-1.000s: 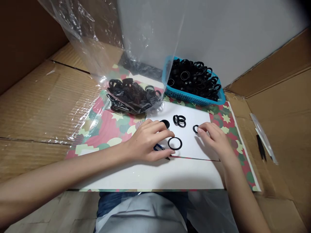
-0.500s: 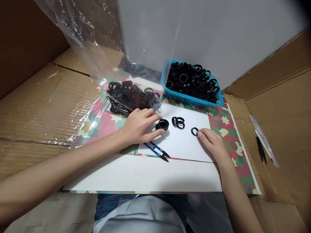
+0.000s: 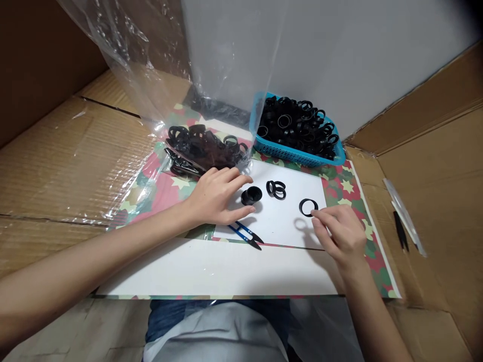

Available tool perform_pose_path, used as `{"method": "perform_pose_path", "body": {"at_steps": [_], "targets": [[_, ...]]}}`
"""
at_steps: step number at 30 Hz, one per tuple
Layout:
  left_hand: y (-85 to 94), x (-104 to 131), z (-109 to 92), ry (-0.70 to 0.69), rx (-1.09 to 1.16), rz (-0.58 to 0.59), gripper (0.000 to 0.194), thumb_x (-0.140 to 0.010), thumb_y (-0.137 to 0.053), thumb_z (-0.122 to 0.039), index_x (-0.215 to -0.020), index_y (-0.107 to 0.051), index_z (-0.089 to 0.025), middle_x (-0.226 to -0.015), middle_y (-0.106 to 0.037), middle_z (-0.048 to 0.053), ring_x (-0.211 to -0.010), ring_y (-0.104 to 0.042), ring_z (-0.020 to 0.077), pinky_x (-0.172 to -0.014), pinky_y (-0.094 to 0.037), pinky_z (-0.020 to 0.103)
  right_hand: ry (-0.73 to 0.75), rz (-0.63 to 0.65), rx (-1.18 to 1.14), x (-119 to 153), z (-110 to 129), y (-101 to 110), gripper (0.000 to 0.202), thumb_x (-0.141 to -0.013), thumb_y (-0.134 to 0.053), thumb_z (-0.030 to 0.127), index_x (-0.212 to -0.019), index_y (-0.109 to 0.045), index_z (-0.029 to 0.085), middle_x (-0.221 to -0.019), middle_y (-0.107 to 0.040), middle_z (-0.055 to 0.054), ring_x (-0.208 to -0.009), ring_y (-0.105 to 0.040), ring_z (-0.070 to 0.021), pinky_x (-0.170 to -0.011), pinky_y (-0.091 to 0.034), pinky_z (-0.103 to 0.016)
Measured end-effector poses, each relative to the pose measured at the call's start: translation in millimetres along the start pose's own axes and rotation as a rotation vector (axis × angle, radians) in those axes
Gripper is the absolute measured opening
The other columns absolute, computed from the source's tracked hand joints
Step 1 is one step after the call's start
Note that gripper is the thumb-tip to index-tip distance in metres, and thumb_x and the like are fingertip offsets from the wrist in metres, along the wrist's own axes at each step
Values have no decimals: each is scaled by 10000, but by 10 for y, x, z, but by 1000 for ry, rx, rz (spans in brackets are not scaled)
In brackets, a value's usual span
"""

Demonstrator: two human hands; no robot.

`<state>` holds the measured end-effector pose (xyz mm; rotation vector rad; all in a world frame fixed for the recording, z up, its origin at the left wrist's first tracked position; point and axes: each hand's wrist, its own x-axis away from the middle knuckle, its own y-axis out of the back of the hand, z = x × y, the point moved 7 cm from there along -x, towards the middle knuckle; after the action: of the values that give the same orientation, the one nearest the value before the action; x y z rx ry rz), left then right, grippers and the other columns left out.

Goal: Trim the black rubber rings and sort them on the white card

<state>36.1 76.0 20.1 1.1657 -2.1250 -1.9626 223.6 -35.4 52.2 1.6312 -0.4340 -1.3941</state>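
Between the fingertips of my right hand (image 3: 339, 232) is a black ring (image 3: 308, 207), raised above the white sheet with its shadow below. My left hand (image 3: 221, 196) has its thumb and fingers apart around a small group of black rings (image 3: 252, 195), and seems clear of them. To the right of that group, a few more black rings (image 3: 276, 189) lean together on the white sheet (image 3: 287, 226). Blue thread snips (image 3: 247, 235) lie just below my left thumb, their handle end partly hidden by the hand.
A blue basket (image 3: 298, 155) heaped with black rings stands at the back. Left of it, a clear plastic bag (image 3: 226, 105) stands with more rings in its bottom. Black tweezers (image 3: 400, 231) and a clear strip (image 3: 405, 218) lie on the cardboard at right.
My right hand has lifted its ring off the sheet, toward me. My left thumb and fingers have spread and come away from the rings beside them, which now sit tilted.
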Motion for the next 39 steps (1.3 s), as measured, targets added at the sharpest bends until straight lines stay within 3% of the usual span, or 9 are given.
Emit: {"method": "perform_pose_path", "body": {"at_steps": [4,8,13,21,31,36,39], "targets": [[8,-4,-3,3,-3,3,518,-777,-494,-583,-1064,-567,-158,-865,-597,64,-771,-558,212,-642,-330,317,100,-45,27,-55,176,107,223,-790,-554,108,-971,-596,231,-740,-590,-52,-665,-520,-187,-598,-420,-339],[-2,5,-9,2,8,18,508,-770,-509,-575,-1067,-560,-166,-876,-602,57,-769,-560,206,-655,-332,316,80,-41,-71,-189,233,124,208,-809,-524,118,-950,-617,239,-724,-601,-44,-648,-533,-180,-586,-415,-336],[-19,24,-33,-11,9,15,509,-772,-513,-579,-1065,-558,-165,-873,-601,53,-774,-561,206,-664,-321,320,26,61,-292,-467,297,-97,168,-867,-466,138,-859,-616,214,-716,-596,-36,-687,-544,-164,-614,-440,-314],[-35,50,-13,-22,-15,8,530,-788,-481,-600,-1077,-549,-161,-862,-593,54,-773,-546,207,-653,-309,324,46,240,-363,-698,362,-592,200,-903,-429,219,-798,-598,201,-744,-580,-44,-724,-527,-167,-679,-443,-309],[-34,69,-8,-34,-18,-5,542,-805,-431,-623,-1084,-547,-173,-876,-591,57,-781,-537,205,-655,-294,326,65,275,-383,-666,418,-621,184,-918,-415,238,-850,-583,208,-742,-574,-34,-737,-536,-166,-676,-435,-296],[-45,79,-16,-44,-29,20,569,-790,-427,-646,-1087,-544,-174,-878,-579,49,-774,-534,204,-655,-294,334,-62,154,-314,-684,104,-383,155,-913,-434,237,-844,-570,212,-779,-599,-27,-737,-546,-161,-670,-423,-297],[-48,80,-25,-48,-31,27,585,-788,-415,-659,-1087,-542,-172,-882,-577,55,-769,-529,204,-661,-297,336,-144,155,-222,-624,-163,-401,176,-912,-438,273,-810,-567,213,-784,-594,-28,-743,-533,-169,-674,-410,-311]]}}
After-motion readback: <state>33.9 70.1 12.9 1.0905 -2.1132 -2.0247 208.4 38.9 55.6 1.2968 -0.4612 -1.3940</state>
